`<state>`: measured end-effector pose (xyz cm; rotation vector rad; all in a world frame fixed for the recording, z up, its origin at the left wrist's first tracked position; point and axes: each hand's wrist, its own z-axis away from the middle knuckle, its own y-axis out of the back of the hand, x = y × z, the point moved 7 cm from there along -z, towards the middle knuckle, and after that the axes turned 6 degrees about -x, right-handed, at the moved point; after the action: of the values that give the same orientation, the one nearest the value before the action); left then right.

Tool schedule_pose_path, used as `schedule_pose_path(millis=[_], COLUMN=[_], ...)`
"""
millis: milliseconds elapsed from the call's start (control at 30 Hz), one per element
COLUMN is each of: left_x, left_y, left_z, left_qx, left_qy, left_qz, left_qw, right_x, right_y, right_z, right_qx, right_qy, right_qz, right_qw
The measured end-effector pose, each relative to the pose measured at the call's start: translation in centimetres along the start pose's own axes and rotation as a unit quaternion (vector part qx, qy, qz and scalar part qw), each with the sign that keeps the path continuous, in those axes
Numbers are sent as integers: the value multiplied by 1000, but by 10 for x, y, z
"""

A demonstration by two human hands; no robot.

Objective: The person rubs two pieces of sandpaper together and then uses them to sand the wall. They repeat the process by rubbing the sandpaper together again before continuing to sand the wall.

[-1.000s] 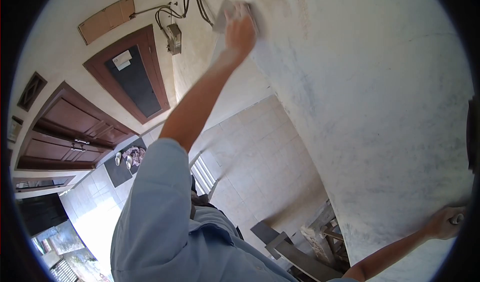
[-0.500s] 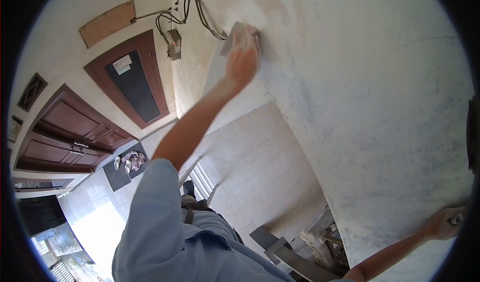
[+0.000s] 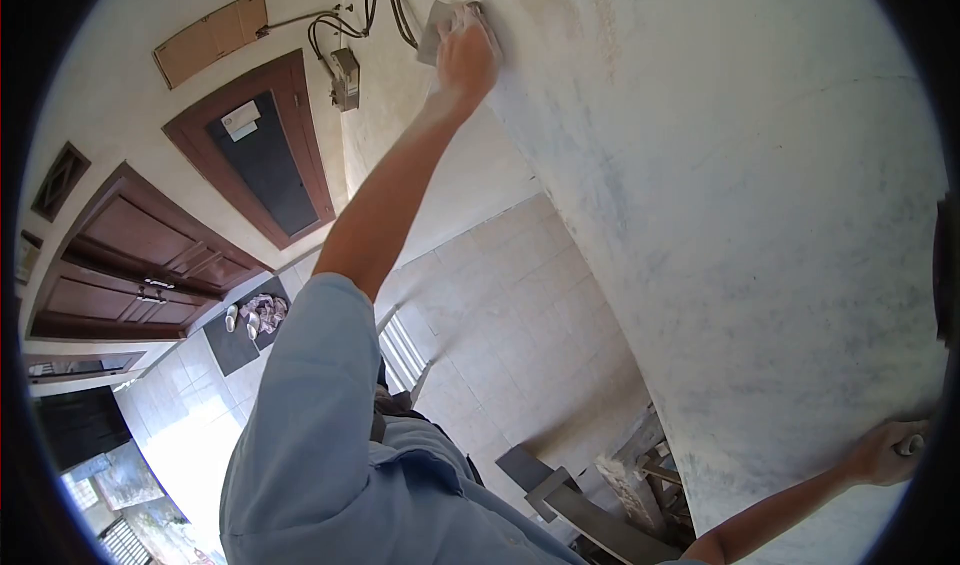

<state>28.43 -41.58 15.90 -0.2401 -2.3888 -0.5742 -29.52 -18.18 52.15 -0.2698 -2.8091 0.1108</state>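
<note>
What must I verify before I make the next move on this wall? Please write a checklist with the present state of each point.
1. Left hand has the flat grey piece: ok, fingers are over it.
2. Whole face of the piece flat against the wall: cannot tell, the hand covers part.
3. Good gap between the piece and the dark cables: not ok, they look very close in this view.
4. Right hand well apart from the left: ok, it is at lower right.
5. Identity of the rounded thing at the right hand: cannot tell, too little shows.
</note>
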Motion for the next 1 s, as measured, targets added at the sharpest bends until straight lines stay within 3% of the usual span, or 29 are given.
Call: schedule_pose_path(millis=[67,167,200,267,400,500,600,700,733,867,967,1000], left_x=[17,50,44,16,4,41,35,-2,-4,45,31,18], left_y=[7,18,16,11,-1,14,18,6,1,22,14,12], left_z=[16,63,56,17,-5,51,52,7,6,54,44,31], left_qx=[-5,32,-22,-19,-81,17,-9,12,-19,3,54,23], left_qy=[10,-142,-117,-33,93,-73,-82,6,23,-58,-106,-39], left_qz=[1,33,62,52,-10,29,56,-20,-4,84,38,59], left_qw=[1000,989,991,998,992,997,995,1000,1000,995,992,997], right_x=[26,41,35,36,19,30,21,14,17,7,35,40], right_y=[-6,-13,-11,-11,-6,-9,-6,-3,-3,0,-11,-13], right_z=[4,7,7,5,7,5,3,-1,1,2,1,2], right_qx=[-45,-79,-44,-17,-37,-29,-25,18,14,-27,4,8], right_qy=[-47,-73,-35,-8,-25,-35,-5,25,16,-27,-8,-4], right_qz=[42,72,37,17,47,28,26,44,46,29,-14,-19], right_qw=[997,992,998,1000,998,999,999,999,999,999,1000,1000])
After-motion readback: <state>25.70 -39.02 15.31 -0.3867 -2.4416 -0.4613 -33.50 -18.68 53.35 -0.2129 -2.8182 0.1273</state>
